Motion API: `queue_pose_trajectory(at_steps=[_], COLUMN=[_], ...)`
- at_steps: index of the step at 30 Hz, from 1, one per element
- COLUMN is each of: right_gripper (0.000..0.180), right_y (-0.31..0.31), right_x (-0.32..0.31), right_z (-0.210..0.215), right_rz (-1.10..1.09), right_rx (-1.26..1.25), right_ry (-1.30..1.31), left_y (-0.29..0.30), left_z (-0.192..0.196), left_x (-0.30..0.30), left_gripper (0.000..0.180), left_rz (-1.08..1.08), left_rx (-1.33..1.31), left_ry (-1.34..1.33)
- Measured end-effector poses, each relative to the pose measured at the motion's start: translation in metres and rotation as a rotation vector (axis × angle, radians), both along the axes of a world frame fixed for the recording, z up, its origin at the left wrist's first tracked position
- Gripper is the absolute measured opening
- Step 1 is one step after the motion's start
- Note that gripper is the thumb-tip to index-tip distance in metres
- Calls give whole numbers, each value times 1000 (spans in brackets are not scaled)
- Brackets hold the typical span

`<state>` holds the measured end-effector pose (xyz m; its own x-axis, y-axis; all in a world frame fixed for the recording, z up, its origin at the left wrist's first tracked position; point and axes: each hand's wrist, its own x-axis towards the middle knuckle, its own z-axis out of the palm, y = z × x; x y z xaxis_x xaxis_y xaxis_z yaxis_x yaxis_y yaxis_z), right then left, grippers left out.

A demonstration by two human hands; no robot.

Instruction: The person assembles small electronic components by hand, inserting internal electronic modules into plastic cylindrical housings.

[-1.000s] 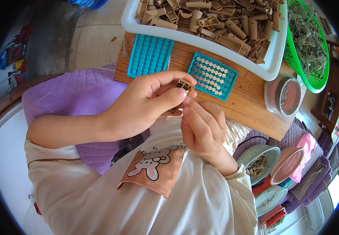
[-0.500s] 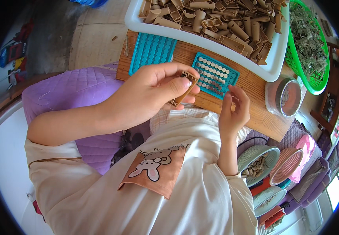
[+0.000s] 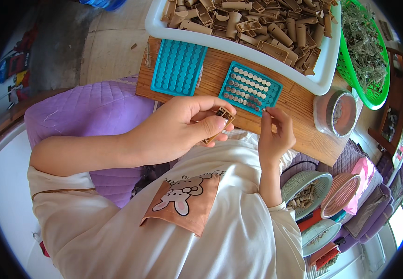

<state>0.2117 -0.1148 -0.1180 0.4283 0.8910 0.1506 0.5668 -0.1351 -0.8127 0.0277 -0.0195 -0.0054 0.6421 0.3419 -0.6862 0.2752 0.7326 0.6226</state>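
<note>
My left hand [image 3: 190,123] grips a small brown plastic housing [image 3: 225,114] between thumb and fingers, in front of the table edge. Its open side with inner ribs faces up, and my fingers hide part of it. My right hand [image 3: 277,132] is closed in a pinch by the near right corner of a teal tray [image 3: 273,103]. At its fingertips is a tiny pale spot, too small to name. Rows of small round discs [image 3: 248,80], some cream and some silvery, sit in that tray.
Left of it lies a second teal tray [image 3: 179,67] with round pockets. Behind stands a white bin [image 3: 322,86] heaped with brown housings [image 3: 280,35]. On the right are a green basket [image 3: 380,95] of clear parts and a round tub [image 3: 320,111]. Lower right are more baskets [image 3: 322,181].
My left hand has come down toward my body with the brown housing. My right fingertips have drawn together and shifted slightly left, beside the tray corner.
</note>
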Motion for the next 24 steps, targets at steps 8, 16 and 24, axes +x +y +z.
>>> queue_pose_trajectory(at_steps=[8,16,24], right_gripper=[25,28,23], right_y=[14,11,14], right_x=[-49,-54,-58], right_z=[66,59,61], right_rz=[240,202,214], right_rx=[458,511,446], right_ry=[97,115,96], left_y=[-4,-6,-5], left_z=[2,5,2], left_x=[-1,-1,-2], left_gripper=[28,28,28], left_rz=[-72,-103,-101], left_rx=[136,242,219], left_ry=[-27,18,30])
